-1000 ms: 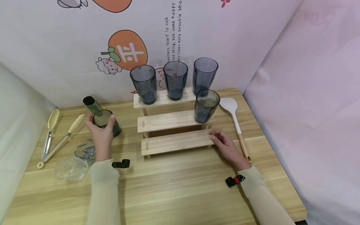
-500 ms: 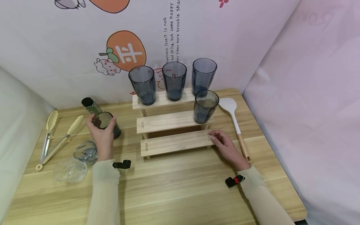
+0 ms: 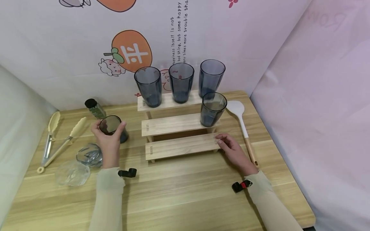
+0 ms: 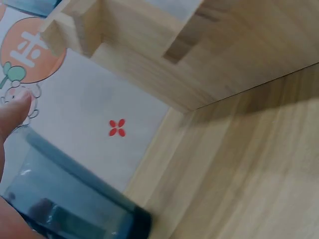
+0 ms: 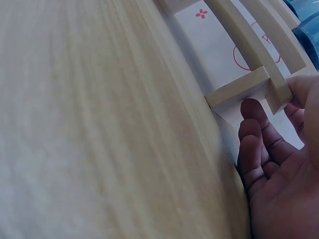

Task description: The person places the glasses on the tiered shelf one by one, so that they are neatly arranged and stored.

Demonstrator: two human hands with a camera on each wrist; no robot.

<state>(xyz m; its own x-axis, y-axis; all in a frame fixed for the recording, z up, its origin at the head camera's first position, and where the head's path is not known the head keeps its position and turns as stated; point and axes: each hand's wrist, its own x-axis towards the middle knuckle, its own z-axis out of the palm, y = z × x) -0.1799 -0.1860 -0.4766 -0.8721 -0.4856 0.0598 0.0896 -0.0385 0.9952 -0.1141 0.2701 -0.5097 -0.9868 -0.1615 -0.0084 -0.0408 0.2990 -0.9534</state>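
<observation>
My left hand (image 3: 110, 141) grips a smoky blue drinking glass (image 3: 124, 136) from above by its rim, left of the rack. The left wrist view shows the glass (image 4: 75, 189) upright beside the thumb, close over the table. My right hand (image 3: 232, 152) holds the right end of the lowest step of a three-step wooden rack (image 3: 179, 147). In the right wrist view its thumb lies against the board's end, and the fingertips (image 5: 251, 109) curl by the leg. Three similar glasses (image 3: 181, 83) stand on the top step; another glass (image 3: 212, 110) is at the middle step's right end.
Behind the held glass leans a black-capped jar (image 3: 95, 108). Yellow-tipped tongs (image 3: 59, 150) lie at the far left, near two clear glass bowls (image 3: 73, 173). A white spatula (image 3: 241, 120) with a wooden handle lies right of the rack. Cloth walls (image 3: 231, 38) enclose the table.
My left hand has moved the glass slightly to the right and toward me, away from the jar. The right hand stays at the end of the rack.
</observation>
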